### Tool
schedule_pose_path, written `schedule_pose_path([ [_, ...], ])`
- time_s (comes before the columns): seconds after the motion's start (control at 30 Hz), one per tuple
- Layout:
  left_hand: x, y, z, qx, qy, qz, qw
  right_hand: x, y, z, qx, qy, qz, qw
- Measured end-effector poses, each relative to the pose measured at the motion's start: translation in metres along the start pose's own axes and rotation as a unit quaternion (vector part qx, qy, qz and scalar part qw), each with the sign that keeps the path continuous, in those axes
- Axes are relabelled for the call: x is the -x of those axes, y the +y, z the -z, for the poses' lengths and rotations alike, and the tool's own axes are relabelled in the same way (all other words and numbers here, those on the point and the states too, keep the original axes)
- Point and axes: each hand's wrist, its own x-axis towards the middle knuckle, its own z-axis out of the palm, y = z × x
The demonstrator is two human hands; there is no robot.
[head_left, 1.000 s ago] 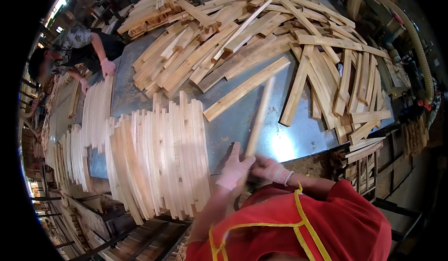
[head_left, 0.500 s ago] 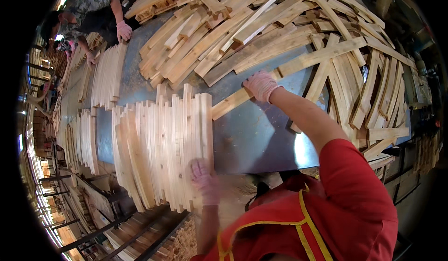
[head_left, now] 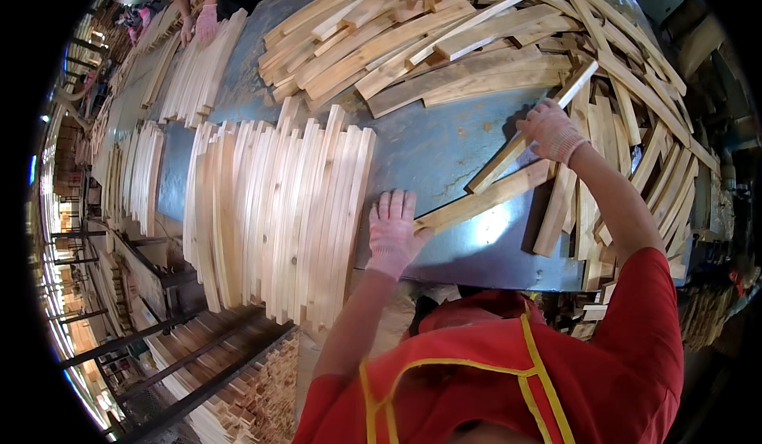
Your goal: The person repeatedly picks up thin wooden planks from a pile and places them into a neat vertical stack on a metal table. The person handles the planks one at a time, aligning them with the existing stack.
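Right hand [head_left: 550, 130] has moved rightward, gripping a board [head_left: 496, 165]. Left hand [head_left: 392, 234], fingers extended, meets another board [head_left: 486, 198]; grip unclear.

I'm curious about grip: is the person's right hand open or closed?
Closed: the right hand has its fingers curled around a wooden board.

I face a table [head_left: 452, 138] bearing a strip row [head_left: 278, 198], a loose pile [head_left: 508, 30] right of it, a bundle [head_left: 143, 176] left
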Motion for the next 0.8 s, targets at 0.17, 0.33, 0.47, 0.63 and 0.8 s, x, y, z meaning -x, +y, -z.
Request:
schedule_pose_path([
  [0.17, 0.044, -0.02, 0.017, 0.134, -0.185, 0.108, 0.968, 0.018, -0.027, 0.048, -0.19, 0.091, -0.009, 0.978],
  [0.33, 0.119, 0.002, 0.026, 0.131, -0.022, -0.056, 0.99, 0.04, -0.08, 0.062, -0.624, 0.209, -0.14, 0.74],
  [0.47, 0.132, -0.005, 0.037, 0.11, 0.115, 0.02, 0.987, 0.013, -0.151, 0.041, -0.793, 0.193, -0.192, 0.544],
  [0.63, 0.155, -0.061, 0.07, 0.083, 0.115, 0.055, 0.988, -0.045, -0.292, 0.066, -0.729, 0.133, -0.262, 0.618],
  [0.8, 0.157, -0.093, 0.05, -0.022, -0.001, 0.054, 0.998, -0.055, -0.344, 0.099, -0.75, 0.068, -0.074, 0.654],
])
